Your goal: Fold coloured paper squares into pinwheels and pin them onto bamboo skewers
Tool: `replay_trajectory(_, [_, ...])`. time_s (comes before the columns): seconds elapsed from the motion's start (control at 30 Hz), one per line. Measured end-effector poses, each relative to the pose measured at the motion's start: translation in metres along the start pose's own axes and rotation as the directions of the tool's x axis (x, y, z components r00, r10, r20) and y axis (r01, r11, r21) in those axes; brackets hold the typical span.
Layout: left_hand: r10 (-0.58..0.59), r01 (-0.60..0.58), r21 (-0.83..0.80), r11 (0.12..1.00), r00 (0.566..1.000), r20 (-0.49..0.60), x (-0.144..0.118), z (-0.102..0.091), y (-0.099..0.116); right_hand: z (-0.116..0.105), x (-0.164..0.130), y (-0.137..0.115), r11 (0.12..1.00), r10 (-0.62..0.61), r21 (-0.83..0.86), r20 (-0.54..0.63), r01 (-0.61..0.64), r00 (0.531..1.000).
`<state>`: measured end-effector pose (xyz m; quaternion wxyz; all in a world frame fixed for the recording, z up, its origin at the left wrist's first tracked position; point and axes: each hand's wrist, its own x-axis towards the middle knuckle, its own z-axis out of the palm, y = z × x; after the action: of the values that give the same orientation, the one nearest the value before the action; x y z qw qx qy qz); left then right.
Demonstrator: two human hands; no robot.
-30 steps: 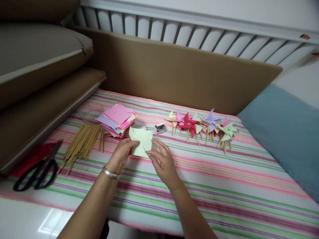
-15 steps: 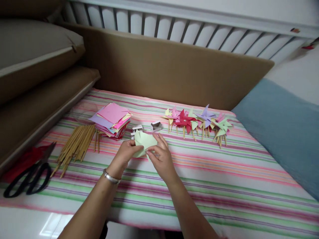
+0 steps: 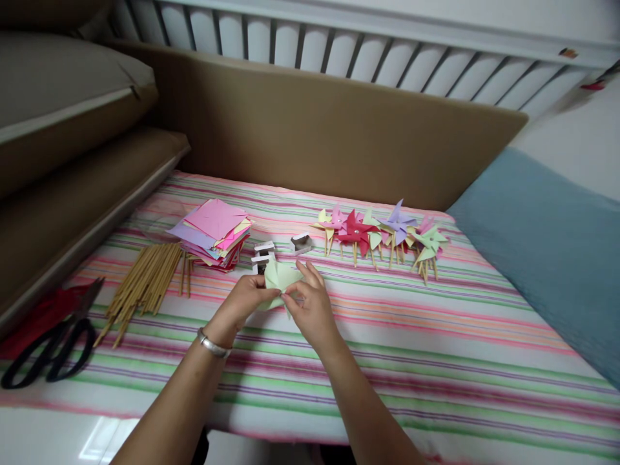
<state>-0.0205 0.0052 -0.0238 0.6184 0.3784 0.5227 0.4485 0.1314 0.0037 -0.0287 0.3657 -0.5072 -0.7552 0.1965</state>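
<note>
Where the two hands meet over the striped cloth (image 3: 436, 361), one pale green paper square (image 3: 279, 276) is pinched between them, lifted just above the cloth in front of the paper stack (image 3: 210, 234); the left hand (image 3: 245, 298) closes its grip on the paper's near left edge, thumb on top and fingers curled under, with one silver bracelet (image 3: 212, 343) on its wrist; the right hand (image 3: 312, 309) pinches the paper's near right part between thumb and forefinger, the other fingers spread and raised over the sheet; both forearms come up from the lower edge and angle toward each other, so the hands nearly touch.

One stack of coloured paper squares lies to the left of the hands, a pink sheet on top; its sheets are too many to count; one bundle of thin wooden sticks (image 3: 145, 284) lies just left of that stack, also too many to count; one pair of black-handled scissors (image 3: 53, 345) lies at the far left, on something red; two small white and grey items (image 3: 264, 253) sit just beyond the green paper, too small to tell what they are; one row of finished pinwheels (image 3: 382, 232) on sticks, about eight as far as can be told since they overlap, lies to the right, well apart from the hands; one blue cushion (image 3: 542, 258) lies at the right edge.
</note>
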Motion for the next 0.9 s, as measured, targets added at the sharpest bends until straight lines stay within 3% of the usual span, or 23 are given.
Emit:
replay_trajectory(0.17, [0.007, -0.009, 0.031, 0.999, 0.998, 0.069, 0.0, 0.0, -0.001, 0.003, -0.001, -0.001, 0.999, 0.034, -0.016, -0.017, -0.034, 0.999])
replay_trajectory(0.27, [0.047, -0.05, 0.076, 0.996, 0.998, 0.032, 0.001, 0.001, -0.002, 0.004, -0.001, -0.003, 0.999, 0.047, -0.017, -0.026, -0.048, 0.999])
replay_trajectory(0.4, [0.046, -0.047, 0.124, 0.991, 0.999, 0.014, 0.001, -0.001, -0.001, -0.006, 0.003, -0.003, 0.986, 0.121, 0.126, -0.063, -0.112, 0.991])
replay_trajectory(0.47, [0.014, -0.024, 0.151, 0.988, 0.998, 0.064, 0.0, -0.002, 0.0, -0.016, 0.005, -0.001, 0.936, 0.239, 0.262, 0.008, -0.233, 0.971])
replay_trajectory(0.53, [-0.005, -0.022, 0.187, 0.982, 0.99, 0.138, -0.002, -0.003, 0.0, -0.024, 0.007, 0.003, 0.841, 0.326, 0.39, 0.188, -0.375, 0.926])
replay_trajectory(0.6, [-0.015, -0.036, 0.228, 0.973, 0.975, 0.22, -0.003, -0.002, -0.001, -0.028, 0.007, 0.007, 0.743, 0.311, 0.47, 0.387, -0.476, 0.868])
replay_trajectory(0.67, [-0.03, -0.046, 0.251, 0.967, 0.956, 0.293, -0.002, -0.001, -0.003, -0.027, 0.006, 0.01, 0.702, 0.257, 0.498, 0.489, -0.509, 0.834])
replay_trajectory(0.8, [-0.045, -0.059, 0.273, 0.96, 0.932, 0.359, 0.0, 0.001, -0.009, -0.022, 0.004, 0.011, 0.766, 0.229, 0.454, 0.468, -0.455, 0.853])
replay_trajectory(0.9, [-0.047, -0.063, 0.309, 0.949, 0.94, 0.337, 0.001, 0.002, -0.01, -0.02, 0.004, 0.009, 0.797, 0.251, 0.402, 0.459, -0.451, 0.852])
